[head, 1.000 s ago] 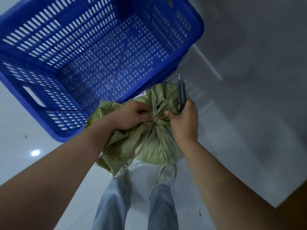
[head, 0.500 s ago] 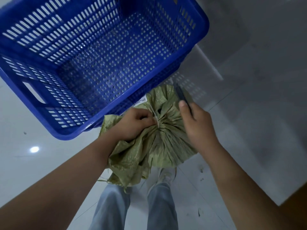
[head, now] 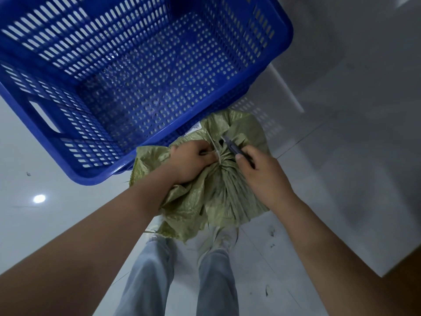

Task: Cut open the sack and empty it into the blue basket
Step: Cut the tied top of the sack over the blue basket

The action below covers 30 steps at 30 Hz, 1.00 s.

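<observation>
A green woven sack [head: 218, 197] stands on the floor in front of my legs, its neck gathered and bound by a white tie [head: 215, 148]. My left hand [head: 193, 158] pinches the gathered neck and the tie. My right hand [head: 262, 176] holds a dark blue utility knife [head: 234, 149], whose blade tip lies at the sack's neck just right of the tie. The blue basket [head: 282, 49], a perforated plastic crate with nothing in it, sits just beyond the sack, touching it.
The floor is glossy pale tile with a ceiling light's reflection [head: 39, 198] at the left. Small bits of debris [head: 271, 232] lie on the tiles right of my feet. A brown surface's corner [head: 407, 270] shows at bottom right.
My right hand has tipped the knife from upright down toward the sack's neck, so the blade now lies by the tie. My left hand stays on the neck. The view has shifted slightly.
</observation>
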Each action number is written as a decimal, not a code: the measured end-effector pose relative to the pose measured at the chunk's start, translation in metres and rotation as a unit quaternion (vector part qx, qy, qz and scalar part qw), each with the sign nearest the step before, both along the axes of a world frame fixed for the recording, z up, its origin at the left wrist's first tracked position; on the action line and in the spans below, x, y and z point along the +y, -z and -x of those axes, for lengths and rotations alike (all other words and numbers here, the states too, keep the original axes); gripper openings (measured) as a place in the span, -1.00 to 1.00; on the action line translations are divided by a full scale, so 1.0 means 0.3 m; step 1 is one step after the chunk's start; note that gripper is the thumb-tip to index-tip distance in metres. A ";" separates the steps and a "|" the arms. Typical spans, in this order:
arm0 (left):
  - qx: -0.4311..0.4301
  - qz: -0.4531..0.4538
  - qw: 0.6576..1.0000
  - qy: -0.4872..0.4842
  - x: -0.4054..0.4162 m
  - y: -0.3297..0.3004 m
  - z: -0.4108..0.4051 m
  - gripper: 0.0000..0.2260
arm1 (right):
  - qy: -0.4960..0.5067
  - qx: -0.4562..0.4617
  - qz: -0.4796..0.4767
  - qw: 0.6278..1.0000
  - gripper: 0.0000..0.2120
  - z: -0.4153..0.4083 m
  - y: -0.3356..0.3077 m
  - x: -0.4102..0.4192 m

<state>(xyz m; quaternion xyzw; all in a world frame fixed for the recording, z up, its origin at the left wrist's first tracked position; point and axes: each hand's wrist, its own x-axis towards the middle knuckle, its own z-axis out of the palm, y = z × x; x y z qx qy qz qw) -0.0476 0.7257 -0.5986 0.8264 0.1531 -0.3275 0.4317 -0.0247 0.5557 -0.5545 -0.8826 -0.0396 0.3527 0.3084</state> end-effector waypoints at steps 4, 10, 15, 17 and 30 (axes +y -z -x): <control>0.003 0.126 0.989 -0.081 0.027 -0.023 0.011 -0.80 | -0.067 -0.017 0.036 0.997 -0.75 0.010 -0.021 -0.028; 0.016 0.204 0.972 -0.114 0.045 -0.037 0.030 -0.84 | -0.083 0.001 0.007 0.997 -0.76 0.012 -0.026 -0.073; 0.023 0.225 0.967 -0.114 0.059 -0.033 0.023 -0.88 | -0.077 0.017 0.002 0.997 -0.77 0.018 -0.008 -0.089; 0.025 0.230 0.966 -0.114 0.063 -0.033 0.023 -0.88 | -0.077 0.013 0.002 0.997 -0.77 0.019 -0.007 -0.087; 0.005 0.210 0.973 -0.096 0.050 -0.037 0.022 -0.84 | 0.069 0.015 -0.087 0.994 -0.73 0.012 -0.029 -0.048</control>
